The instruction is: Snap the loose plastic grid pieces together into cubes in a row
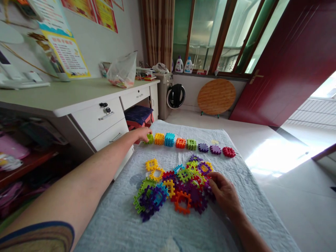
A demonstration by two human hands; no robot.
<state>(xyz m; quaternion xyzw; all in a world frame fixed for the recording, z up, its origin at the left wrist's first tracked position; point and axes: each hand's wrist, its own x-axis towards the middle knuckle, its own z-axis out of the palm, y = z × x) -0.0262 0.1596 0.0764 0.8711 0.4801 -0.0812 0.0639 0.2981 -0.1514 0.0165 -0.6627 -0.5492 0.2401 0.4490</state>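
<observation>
My left hand (143,134) reaches to the far left end of a row of stacked plastic tiles, its fingers closed around the light green stack (150,139). To the right stand a yellow stack (159,139), a blue stack (169,139), an orange stack (180,142) and further stacks, ending in red tiles (229,152). Nearer to me lies a loose pile of notched square tiles (185,175) in several colours. At its right edge is my right hand (224,192), fingers bent together against purple tiles (208,191); what sits between the fingertips is hidden.
A pale blue cloth (168,231) covers the table. On the left is a desk (86,94) with a plastic bag (122,71); a stool (139,115) is under it. Behind stand a washing machine (164,92), a round wooden tabletop (216,96) and a red door (283,56).
</observation>
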